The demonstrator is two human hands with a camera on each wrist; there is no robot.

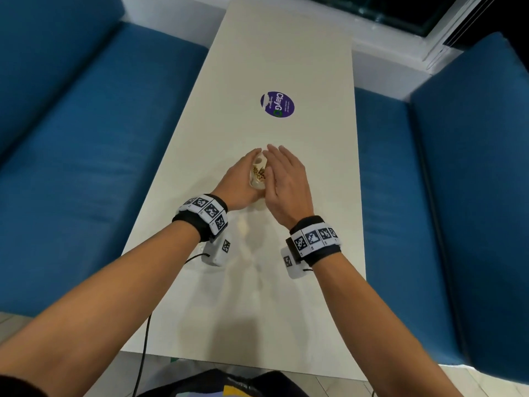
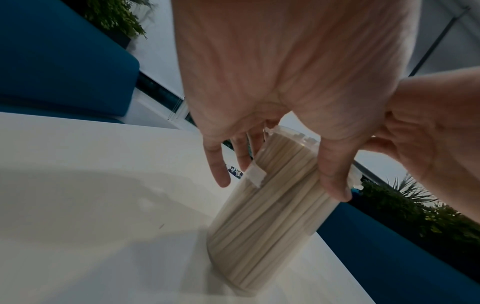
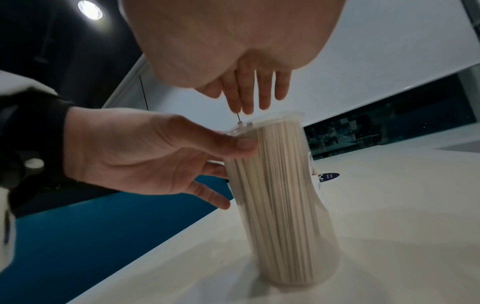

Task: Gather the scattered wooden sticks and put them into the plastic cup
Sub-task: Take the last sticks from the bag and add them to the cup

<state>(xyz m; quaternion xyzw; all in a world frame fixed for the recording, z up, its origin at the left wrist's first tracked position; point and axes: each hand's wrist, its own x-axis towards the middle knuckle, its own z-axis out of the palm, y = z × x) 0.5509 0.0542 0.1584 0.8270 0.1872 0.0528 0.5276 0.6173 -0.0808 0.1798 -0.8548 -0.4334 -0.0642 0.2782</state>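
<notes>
Blue bench point(image 1: 71, 156) along the left. Left hand point(image 1: 237, 183) grips the clear plastic cup point(image 3: 280, 205) near its rim, thumb point(image 3: 233, 144) against one side, other fingers curled round the far side. Cup stands mid-table point(image 1: 286, 53), packed with wooden sticks point(image 2: 265, 205) on end. Right hand point(image 1: 286, 181) hovers just right of the cup's mouth, fingers point(image 3: 249, 92) straight and held together, pointing down at the rim; contact with the sticks can't be made out. Purple sticker point(image 1: 277, 104) farther along.
</notes>
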